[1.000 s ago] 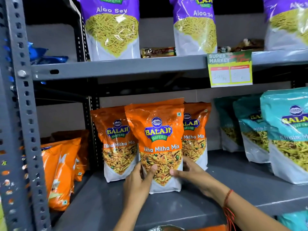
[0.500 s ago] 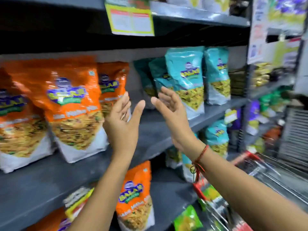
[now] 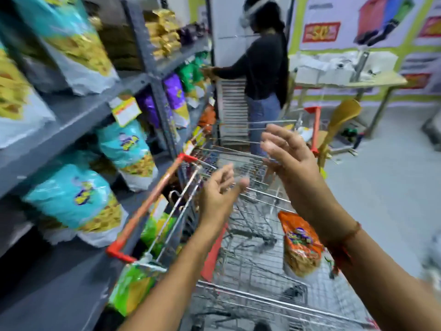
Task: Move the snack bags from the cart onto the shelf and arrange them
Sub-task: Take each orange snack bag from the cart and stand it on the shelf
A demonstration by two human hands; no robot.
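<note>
A wire shopping cart (image 3: pixel 253 299) with red trim stands below me. One orange snack bag (image 3: pixel 301 244) leans inside it at the right. My left hand (image 3: pixel 218 198) and my right hand (image 3: pixel 290 158) hover above the cart, both open and empty, fingers spread. The grey shelf (image 3: pixel 71 120) runs along the left, with teal snack bags (image 3: pixel 78 199) on its lower levels. Green snack bags (image 3: pixel 133 287) sit between the cart and the shelf. The view is motion-blurred.
A person in a dark top (image 3: pixel 262 65) stands beyond the cart, reaching into the far shelf. A wooden table (image 3: pixel 346 82) and a yellow chair (image 3: pixel 338 120) are at the back right. Grey floor (image 3: pixel 381 199) lies to the right of the cart.
My view has swung right from the shelf to the cart. Both hands let go of the orange bag on the shelf and now hang open over the cart.
</note>
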